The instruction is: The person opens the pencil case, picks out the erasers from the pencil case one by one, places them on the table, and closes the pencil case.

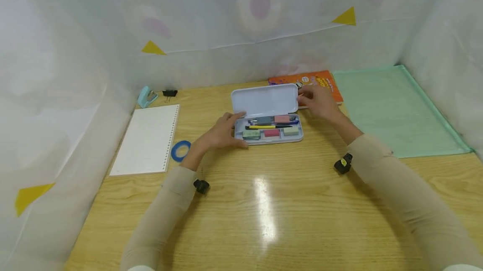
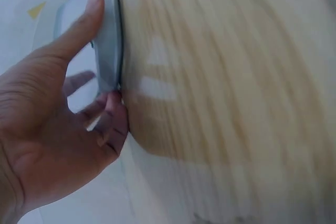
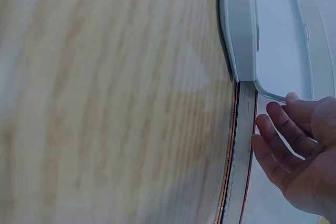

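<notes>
A light-blue pencil case (image 1: 268,141) lies on the table with its lid (image 1: 265,100) raised. Inside are a yellow and black pen (image 1: 260,127), several blue pens, a red eraser (image 1: 271,133), a pale green eraser (image 1: 291,131), a darker green block (image 1: 251,134) and a pink piece (image 1: 281,118). My left hand (image 1: 222,131) holds the left end of the case, thumb at the front edge and fingers spread along the side. At the lid's right edge, my right hand (image 3: 310,150) pinches the rim, thumb tip on it, other fingers spread below.
An orange book (image 1: 332,85) lies behind the case, partly under the right hand. A green translucent folder (image 1: 396,115) covers the right side. On the left are a white notebook (image 1: 145,141), blue tape roll (image 1: 175,152), light-blue stapler (image 1: 145,97) and black binder clip (image 1: 170,93).
</notes>
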{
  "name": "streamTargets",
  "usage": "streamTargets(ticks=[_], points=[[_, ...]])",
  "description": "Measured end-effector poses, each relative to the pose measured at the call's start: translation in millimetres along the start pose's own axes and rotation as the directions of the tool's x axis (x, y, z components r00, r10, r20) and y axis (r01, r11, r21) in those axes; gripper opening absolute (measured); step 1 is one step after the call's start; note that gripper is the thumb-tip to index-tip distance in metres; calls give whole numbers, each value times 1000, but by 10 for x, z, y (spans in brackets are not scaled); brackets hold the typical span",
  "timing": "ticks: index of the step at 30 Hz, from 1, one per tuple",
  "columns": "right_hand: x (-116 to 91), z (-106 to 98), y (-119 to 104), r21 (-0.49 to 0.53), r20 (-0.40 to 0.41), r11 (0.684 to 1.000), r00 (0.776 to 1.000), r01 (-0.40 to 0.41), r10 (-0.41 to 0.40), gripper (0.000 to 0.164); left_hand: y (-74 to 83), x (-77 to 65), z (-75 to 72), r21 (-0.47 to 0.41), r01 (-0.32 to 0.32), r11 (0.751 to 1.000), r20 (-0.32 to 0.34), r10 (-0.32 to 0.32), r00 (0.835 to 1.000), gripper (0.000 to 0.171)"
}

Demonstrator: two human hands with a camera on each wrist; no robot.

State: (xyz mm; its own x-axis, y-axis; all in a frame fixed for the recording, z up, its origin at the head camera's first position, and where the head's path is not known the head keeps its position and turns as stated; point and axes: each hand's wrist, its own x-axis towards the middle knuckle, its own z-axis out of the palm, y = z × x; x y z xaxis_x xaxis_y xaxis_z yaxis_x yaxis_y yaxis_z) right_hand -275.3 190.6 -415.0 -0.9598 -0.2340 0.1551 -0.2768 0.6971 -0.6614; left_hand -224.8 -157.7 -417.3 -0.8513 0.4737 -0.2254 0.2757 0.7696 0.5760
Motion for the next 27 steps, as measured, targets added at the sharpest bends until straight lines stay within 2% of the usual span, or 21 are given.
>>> streamTargets(ticks=[4,8,12,16,21,27], points=[[-79,-38,20,54,-25,998,999,-23,24,28,-63,36,-21,-47,-2,999,51,4,999,106],[-166,-71,26,83,-46,996,999,22,-18,23,-89,67,-48,-63,3,998,84,2,996,106],[-245,-74,-9,144,38,987,996,68,-74,22,-104,93,-73,-76,1,997,104,7,995,104],[-292,-12,-78,209,164,974,979,85,-120,24,-117,96,-82,-84,7,996,110,2,994,102],[-302,84,-163,160,249,979,954,128,-166,25,-90,112,-76,-93,6,996,107,4,994,100],[-309,124,-184,69,239,988,959,140,-152,22,-46,170,-26,-82,1,997,111,8,994,98]])
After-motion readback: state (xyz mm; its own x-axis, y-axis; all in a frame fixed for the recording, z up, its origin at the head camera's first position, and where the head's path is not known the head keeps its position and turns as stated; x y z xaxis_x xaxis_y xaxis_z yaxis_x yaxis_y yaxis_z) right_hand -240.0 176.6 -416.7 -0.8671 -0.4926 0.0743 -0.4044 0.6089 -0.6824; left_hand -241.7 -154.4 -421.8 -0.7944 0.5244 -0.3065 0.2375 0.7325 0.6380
